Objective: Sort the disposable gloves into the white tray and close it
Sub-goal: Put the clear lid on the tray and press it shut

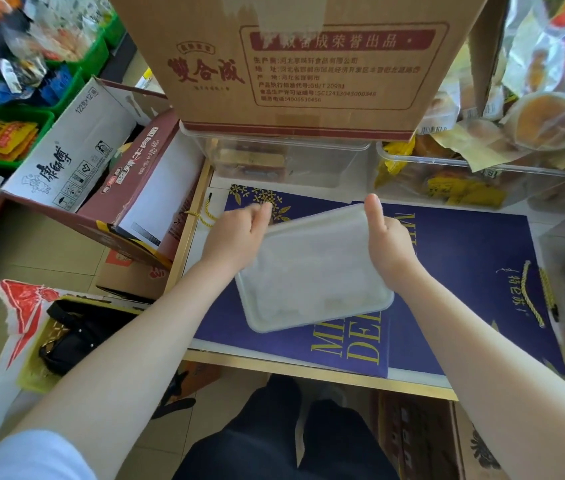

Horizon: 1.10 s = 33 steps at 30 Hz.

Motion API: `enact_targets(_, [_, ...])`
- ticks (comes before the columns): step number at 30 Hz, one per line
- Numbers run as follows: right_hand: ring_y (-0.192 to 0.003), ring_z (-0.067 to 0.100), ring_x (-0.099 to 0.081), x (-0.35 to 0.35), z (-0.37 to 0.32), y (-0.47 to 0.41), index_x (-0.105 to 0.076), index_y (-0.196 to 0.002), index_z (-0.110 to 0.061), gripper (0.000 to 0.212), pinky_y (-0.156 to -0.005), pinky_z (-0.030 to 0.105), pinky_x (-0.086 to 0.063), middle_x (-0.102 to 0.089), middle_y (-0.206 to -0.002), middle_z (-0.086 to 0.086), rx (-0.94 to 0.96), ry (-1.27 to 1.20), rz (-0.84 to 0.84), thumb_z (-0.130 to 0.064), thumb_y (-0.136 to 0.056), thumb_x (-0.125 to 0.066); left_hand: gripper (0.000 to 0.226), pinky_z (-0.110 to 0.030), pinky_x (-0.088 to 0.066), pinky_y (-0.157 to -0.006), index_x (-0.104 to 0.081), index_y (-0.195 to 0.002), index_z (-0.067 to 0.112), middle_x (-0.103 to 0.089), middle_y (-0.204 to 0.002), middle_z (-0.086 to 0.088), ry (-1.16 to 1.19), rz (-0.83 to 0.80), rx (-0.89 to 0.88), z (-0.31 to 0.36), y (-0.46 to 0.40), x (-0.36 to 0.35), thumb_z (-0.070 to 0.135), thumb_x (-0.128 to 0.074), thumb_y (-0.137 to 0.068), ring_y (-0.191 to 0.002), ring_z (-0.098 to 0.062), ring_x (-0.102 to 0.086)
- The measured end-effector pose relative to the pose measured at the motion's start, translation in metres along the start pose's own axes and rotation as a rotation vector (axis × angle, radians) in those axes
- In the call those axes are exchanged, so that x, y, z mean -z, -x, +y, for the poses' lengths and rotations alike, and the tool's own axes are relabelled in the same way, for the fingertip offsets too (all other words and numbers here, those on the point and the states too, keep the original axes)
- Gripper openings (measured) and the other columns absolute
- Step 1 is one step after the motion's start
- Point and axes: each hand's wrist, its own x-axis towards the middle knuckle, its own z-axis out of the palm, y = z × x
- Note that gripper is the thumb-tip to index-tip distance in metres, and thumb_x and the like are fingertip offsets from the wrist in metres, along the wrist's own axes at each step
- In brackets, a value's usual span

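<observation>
- One table point(308, 372), gold-edged, carries everything in the middle of the view; its near edge runs across just above the person's dark trousers.
- One large brown cardboard box point(294, 60) with red print stands at the far edge, resting on a clear bin.
- Two clear plastic bins sit along that far edge: one point(284, 161) under the box, one point(464, 181) toward the far right corner, holding yellow-wrapped packets.
- Two dark blue paper bags lie flat on the tabletop, overlapping: one point(312, 344) toward the near left corner with yellow lettering, one point(475, 265) toward the right edge with two twisted yellow cord handles.
- One white tray point(315, 271) sits over the blue bags, near the table's centre, turned at a slant to the edges. Its translucent lid is on; pale, blurred contents show through, and single gloves cannot be counted.
- One left hand point(236, 237) holds the tray's far left corner, thumb on top; the other fingers are blurred and partly hidden, so their curl is unclear.
- One right hand point(388, 244) grips the tray's far right corner, thumb pointing up along the lid's edge, fingers tucked out of sight below.
- One open white and maroon carton point(101, 168) stands off the table's left edge.
</observation>
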Motion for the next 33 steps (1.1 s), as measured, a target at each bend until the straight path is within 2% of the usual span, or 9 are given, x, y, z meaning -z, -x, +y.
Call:
enact_targets(2, [-0.059,0.014,-0.034,0.003,-0.004,0.0,-0.04,-0.068,-0.011,0.06,-0.06,0.031,-0.029,-0.035,-0.064,0.003,-0.101,-0.103,0.041,-0.066,-0.09,-0.027,0.039,-0.024,-0.039,-0.078,-0.052,-0.122,0.012,-0.059,-0.106,0.002,0.25,0.127,0.127,0.005,0.007,-0.001,0.039,-0.034,-0.1,-0.098,-0.014,-0.054])
enact_targets(4, [-0.063,0.014,-0.038,0.006,-0.008,-0.001,-0.054,-0.077,-0.008,0.067,-0.064,0.031,-0.032,-0.044,-0.069,0.006,-0.194,-0.211,0.071,-0.069,-0.088,-0.029,0.04,-0.023,-0.034,-0.085,-0.046,-0.125,0.018,-0.05,-0.11,0.008,0.483,0.103,0.346,0.008,0.017,-0.007,0.045,-0.036,-0.097,-0.108,-0.013,-0.049])
enact_targets(8, [-0.1,0.021,-0.054,0.013,-0.008,-0.003,-0.047,-0.13,-0.006,0.079,-0.089,0.037,-0.039,-0.054,-0.126,0.006,-0.282,-0.238,0.067,-0.07,-0.087,-0.029,0.078,-0.037,-0.045,-0.098,-0.056,-0.122,0.013,-0.061,-0.119,0.0,0.631,-0.125,0.658,0.005,0.035,-0.017,0.075,-0.031,-0.082,-0.107,-0.019,-0.057])
enact_targets(13, [-0.071,0.016,-0.047,0.011,0.0,0.0,-0.056,-0.113,0.0,0.08,-0.072,0.034,-0.037,-0.047,-0.075,0.001,-0.203,-0.147,0.071,-0.069,-0.088,-0.026,0.085,-0.029,-0.036,-0.088,-0.04,-0.139,0.009,-0.048,-0.137,-0.007,0.506,-0.069,0.704,0.016,0.028,-0.01,0.073,-0.023,-0.085,-0.118,-0.023,-0.049])
enact_targets(17, [-0.069,0.015,-0.047,0.007,0.007,0.003,-0.055,-0.097,-0.007,0.075,-0.061,0.027,-0.037,-0.048,-0.076,0.003,-0.263,-0.045,0.009,-0.075,-0.084,-0.025,0.08,-0.031,-0.03,-0.081,-0.043,-0.135,0.01,-0.052,-0.122,-0.004,0.545,-0.044,0.72,0.024,0.021,0.0,0.072,-0.026,-0.086,-0.101,-0.018,-0.046])
enact_targets(21, [-0.068,0.013,-0.047,0.008,0.01,-0.003,-0.052,-0.087,-0.011,0.067,-0.059,0.026,-0.038,-0.05,-0.078,0.003,-0.275,-0.093,0.07,-0.074,-0.084,-0.029,0.05,-0.03,-0.035,-0.07,-0.047,-0.096,0.019,-0.046,-0.079,0.01,0.644,0.037,0.694,0.03,0.021,-0.002,0.067,-0.034,-0.088,-0.069,-0.009,-0.043])
enact_targets(25, [-0.087,0.022,-0.06,0.015,0.016,-0.005,-0.05,-0.106,-0.017,0.064,-0.077,0.038,-0.054,-0.059,-0.095,0.004,-0.379,-0.309,0.083,-0.075,-0.082,-0.037,0.049,-0.033,-0.056,-0.078,-0.06,-0.103,0.014,-0.067,-0.096,-0.002,0.794,-0.027,0.642,0.035,0.033,-0.012,0.058,-0.055,-0.084,-0.086,-0.019,-0.066])
enact_targets(28, [-0.09,0.024,-0.062,0.011,0.02,-0.001,-0.049,-0.104,-0.019,0.056,-0.081,0.043,-0.056,-0.061,-0.095,0.002,-0.44,-0.491,0.073,-0.07,-0.079,-0.051,0.039,-0.018,-0.054,-0.065,-0.061,-0.105,0.012,-0.067,-0.089,0.001,0.813,-0.055,0.611,0.035,0.039,-0.019,0.042,-0.068,-0.081,-0.084,-0.021,-0.067])
enact_targets(33, [-0.106,0.02,-0.058,-0.002,0.041,0.014,-0.031,-0.136,-0.025,0.075,-0.081,0.04,-0.056,-0.054,-0.122,-0.002,-0.152,-0.455,-0.208,-0.033,-0.076,-0.075,0.058,-0.028,-0.057,-0.068,-0.059,-0.11,0.009,-0.067,-0.102,-0.007,0.811,0.008,0.774,0.018,0.031,-0.014,0.054,-0.068,-0.075,-0.08,-0.021,-0.068])
